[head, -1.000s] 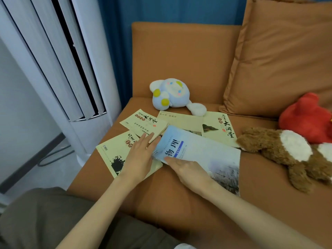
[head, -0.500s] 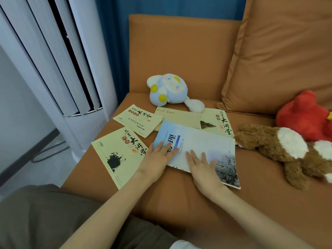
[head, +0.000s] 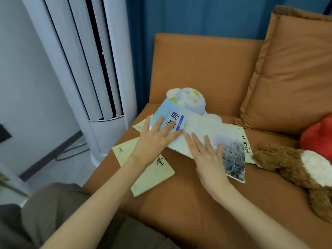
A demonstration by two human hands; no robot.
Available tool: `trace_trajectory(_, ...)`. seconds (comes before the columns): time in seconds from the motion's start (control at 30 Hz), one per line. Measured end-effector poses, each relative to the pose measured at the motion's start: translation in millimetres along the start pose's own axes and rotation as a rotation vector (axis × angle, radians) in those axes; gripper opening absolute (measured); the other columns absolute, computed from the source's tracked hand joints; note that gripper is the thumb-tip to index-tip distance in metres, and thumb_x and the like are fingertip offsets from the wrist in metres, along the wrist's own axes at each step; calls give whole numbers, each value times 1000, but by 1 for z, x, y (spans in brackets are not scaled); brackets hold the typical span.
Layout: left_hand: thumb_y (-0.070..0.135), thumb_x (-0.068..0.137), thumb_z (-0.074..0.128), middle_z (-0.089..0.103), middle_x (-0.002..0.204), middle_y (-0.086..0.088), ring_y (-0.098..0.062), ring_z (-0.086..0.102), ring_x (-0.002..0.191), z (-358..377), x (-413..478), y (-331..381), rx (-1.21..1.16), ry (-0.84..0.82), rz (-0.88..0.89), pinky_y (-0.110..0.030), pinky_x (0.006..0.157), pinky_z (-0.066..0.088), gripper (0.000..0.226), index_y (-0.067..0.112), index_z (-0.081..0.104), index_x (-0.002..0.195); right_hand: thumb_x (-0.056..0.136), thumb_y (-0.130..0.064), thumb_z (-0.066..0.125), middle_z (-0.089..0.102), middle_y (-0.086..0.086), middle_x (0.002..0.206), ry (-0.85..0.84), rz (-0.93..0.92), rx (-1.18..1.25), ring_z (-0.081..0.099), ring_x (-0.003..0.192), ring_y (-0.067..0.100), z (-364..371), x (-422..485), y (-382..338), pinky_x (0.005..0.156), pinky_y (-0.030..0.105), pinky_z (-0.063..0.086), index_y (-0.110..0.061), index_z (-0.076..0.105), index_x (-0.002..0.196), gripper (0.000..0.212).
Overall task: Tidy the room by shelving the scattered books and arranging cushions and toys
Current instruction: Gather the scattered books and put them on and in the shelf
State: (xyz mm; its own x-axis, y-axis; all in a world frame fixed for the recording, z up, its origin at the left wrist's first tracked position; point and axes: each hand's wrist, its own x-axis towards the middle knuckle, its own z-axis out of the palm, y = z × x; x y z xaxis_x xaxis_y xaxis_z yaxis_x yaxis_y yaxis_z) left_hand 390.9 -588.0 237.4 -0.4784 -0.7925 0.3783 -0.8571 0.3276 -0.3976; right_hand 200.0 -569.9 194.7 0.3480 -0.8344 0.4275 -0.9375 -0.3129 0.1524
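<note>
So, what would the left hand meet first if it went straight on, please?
Probably the blue plush toy, lying just beyond the blue book that the left hand presses; depth is unclear.

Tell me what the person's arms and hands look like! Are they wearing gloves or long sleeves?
No gloves! The left hand and right hand are bare, and both arms are bare too, with no sleeves in view. No rings show on the fingers, and there is no watch or bracelet on either wrist. The clothing that shows is grey-brown trousers.
</note>
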Motion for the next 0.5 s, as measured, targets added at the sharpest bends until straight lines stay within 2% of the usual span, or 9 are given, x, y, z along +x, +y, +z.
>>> trace_trajectory(0.07, 16, 60, 86, 53, 138, -7, -43, 48, 125, -1, -14, -28, 38, 30, -75, -66, 97, 38, 89, 29, 47, 139, 56, 12, 75, 49, 12, 142, 36, -54, 39, 51, 122, 46, -9, 22, -18, 85, 74, 39, -9, 41, 144, 97)
trace_trajectory(0.2, 22, 73, 75, 54, 137, -6, -42, 48, 124, -14, -53, -82, 126, 65, -212, -65, 96, 38, 69, 29, 49, 137, 70, 3, 72, 41, 10, 149, 87, -215, 167, 45, 129, 44, -28, 60, -67, 93, 66, 43, -13, 34, 148, 88)
trace_trajectory(0.27, 13, 74, 65, 54, 137, -6, -43, 48, 124, -22, -79, -104, 151, 91, -304, -65, 96, 38, 63, 27, 52, 135, 69, 3, 72, 43, 10, 147, 113, -308, 241, 47, 127, 43, -33, 75, -94, 93, 61, 46, -18, 33, 148, 90)
trace_trajectory(0.33, 6, 74, 68, 52, 139, -5, -43, 46, 126, -28, -114, -126, 201, 71, -409, -64, 99, 36, 67, 26, 50, 135, 69, 6, 71, 47, 11, 144, 162, -436, 306, 52, 123, 41, -37, 87, -123, 90, 56, 49, -23, 36, 147, 90)
trace_trajectory(0.4, 16, 76, 76, 51, 140, -2, -41, 44, 128, -35, -150, -148, 227, 32, -515, -62, 101, 33, 67, 27, 49, 136, 75, 8, 66, 43, 12, 147, 162, -556, 365, 48, 126, 41, -40, 98, -152, 96, 54, 46, -26, 32, 149, 88)
trace_trajectory(0.43, 23, 82, 72, 52, 139, -2, -40, 45, 128, -38, -174, -158, 242, 46, -573, -62, 102, 32, 57, 27, 50, 135, 78, 8, 62, 43, 13, 147, 170, -620, 388, 47, 127, 41, -43, 103, -170, 99, 53, 44, -27, 31, 149, 85)
trace_trajectory(0.47, 25, 92, 59, 53, 138, -3, -41, 45, 128, -41, -194, -163, 251, 69, -622, -63, 102, 31, 43, 25, 51, 134, 81, 6, 57, 45, 13, 145, 197, -667, 400, 49, 125, 40, -44, 107, -182, 99, 52, 45, -27, 33, 148, 78)
trace_trajectory(0.5, 18, 98, 44, 53, 138, -4, -41, 45, 128, -42, -217, -169, 253, 85, -674, -63, 103, 29, 38, 24, 51, 134, 83, 3, 50, 51, 13, 140, 224, -718, 411, 55, 119, 39, -46, 112, -194, 95, 50, 48, -27, 39, 145, 70)
